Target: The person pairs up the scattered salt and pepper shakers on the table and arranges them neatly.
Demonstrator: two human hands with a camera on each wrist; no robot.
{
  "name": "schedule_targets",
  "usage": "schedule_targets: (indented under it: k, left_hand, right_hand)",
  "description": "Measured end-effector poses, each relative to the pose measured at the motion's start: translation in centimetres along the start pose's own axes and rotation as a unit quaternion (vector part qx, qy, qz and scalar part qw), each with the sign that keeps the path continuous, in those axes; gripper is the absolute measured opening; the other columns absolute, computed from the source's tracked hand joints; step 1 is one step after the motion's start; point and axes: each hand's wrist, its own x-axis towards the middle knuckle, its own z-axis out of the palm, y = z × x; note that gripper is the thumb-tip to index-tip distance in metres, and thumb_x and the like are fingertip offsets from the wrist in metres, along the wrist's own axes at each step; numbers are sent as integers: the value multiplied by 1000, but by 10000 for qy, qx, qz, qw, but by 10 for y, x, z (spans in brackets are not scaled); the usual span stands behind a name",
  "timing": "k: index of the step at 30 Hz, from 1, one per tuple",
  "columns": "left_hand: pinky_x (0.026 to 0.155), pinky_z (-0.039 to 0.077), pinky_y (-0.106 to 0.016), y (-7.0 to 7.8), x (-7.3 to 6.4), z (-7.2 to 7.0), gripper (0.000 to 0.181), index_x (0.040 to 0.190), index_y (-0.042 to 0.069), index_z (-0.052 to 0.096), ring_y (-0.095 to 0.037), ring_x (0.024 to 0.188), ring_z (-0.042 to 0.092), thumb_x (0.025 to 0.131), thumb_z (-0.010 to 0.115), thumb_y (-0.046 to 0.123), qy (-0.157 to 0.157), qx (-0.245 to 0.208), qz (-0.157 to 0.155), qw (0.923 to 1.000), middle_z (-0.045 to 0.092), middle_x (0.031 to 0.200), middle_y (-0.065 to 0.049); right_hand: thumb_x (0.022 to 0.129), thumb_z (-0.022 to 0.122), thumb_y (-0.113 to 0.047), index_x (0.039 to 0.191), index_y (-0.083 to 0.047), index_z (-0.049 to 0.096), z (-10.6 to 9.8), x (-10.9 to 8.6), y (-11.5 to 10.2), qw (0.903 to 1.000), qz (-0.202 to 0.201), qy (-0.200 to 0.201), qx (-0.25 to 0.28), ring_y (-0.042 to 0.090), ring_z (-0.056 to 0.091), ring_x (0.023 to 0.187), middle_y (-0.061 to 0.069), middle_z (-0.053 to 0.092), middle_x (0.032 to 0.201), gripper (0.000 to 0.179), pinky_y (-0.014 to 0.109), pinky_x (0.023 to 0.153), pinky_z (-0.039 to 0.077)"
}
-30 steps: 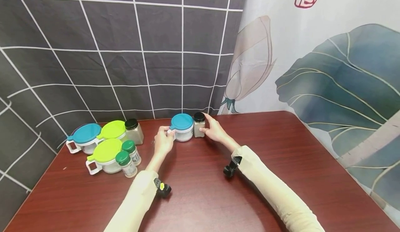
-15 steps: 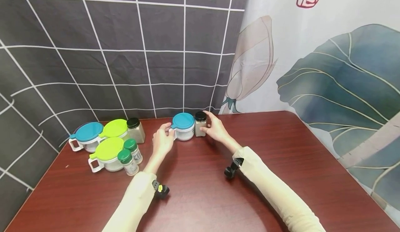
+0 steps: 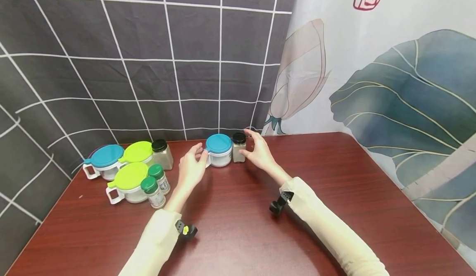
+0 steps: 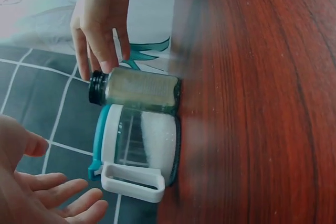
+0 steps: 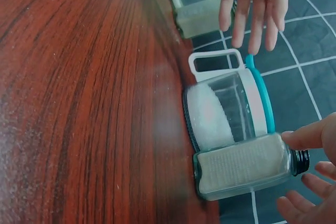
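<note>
At the table's back edge stands a clear jar with a blue lid and white handle (image 3: 219,158), holding white grains. Against its right side is a square glass jar with a black cap (image 5: 244,166), filled with pale powder. My left hand (image 3: 191,172) is beside the white handle, fingers extended; the left wrist view shows it apart from the handle. My right hand (image 3: 262,155) is at the black-capped jar's right, thumb and fingers spread around it. In the right wrist view the thumb (image 5: 304,136) is very close to this jar; whether it touches is unclear.
On the left are another blue-lidded jar (image 3: 105,160), two green-lidded handled jars (image 3: 128,181), a second black-capped jar (image 3: 163,157) and two small green-capped shakers (image 3: 155,197). A dark grid-patterned cloth (image 3: 193,82) hangs directly behind the table (image 3: 238,234).
My left hand has drawn back slightly left from the blue-lidded jar's handle. The right hand's fingers have spread away from the black-capped jar. Both jars stay in place while the view shifts slightly.
</note>
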Motion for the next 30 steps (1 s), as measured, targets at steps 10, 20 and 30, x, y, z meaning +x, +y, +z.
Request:
schedule_targets:
  k: [10,20,30]
  left_hand:
    - [98,47,-46,9,-7,-16,41,133,5,53,-32,111,64,96,54,22,59,-206,202,9996,63,126,-18]
    - [102,44,-47,14,-10,-33,39,134,7,52,-33,115,61,100,48,24,82,-257,293,9992,62,127,-18]
    - [102,44,-47,14,-19,-50,38,134,6,52,-34,115,60,100,49,22,185,-329,270,9989,63,126,-19]
  right_hand:
    - [76,77,-4,136,-3,49,-3,-5,-2,9991,-257,277,-193,36,51,118,18,54,132,67,49,102,39]
    - [75,76,-2,133,-3,51,-4,-8,-17,9978,-425,515,18,35,48,115,17,55,130,64,47,91,49]
    - [75,77,-2,131,-3,52,0,-13,-31,9973,-561,456,147,37,51,110,15,57,127,60,45,87,49]
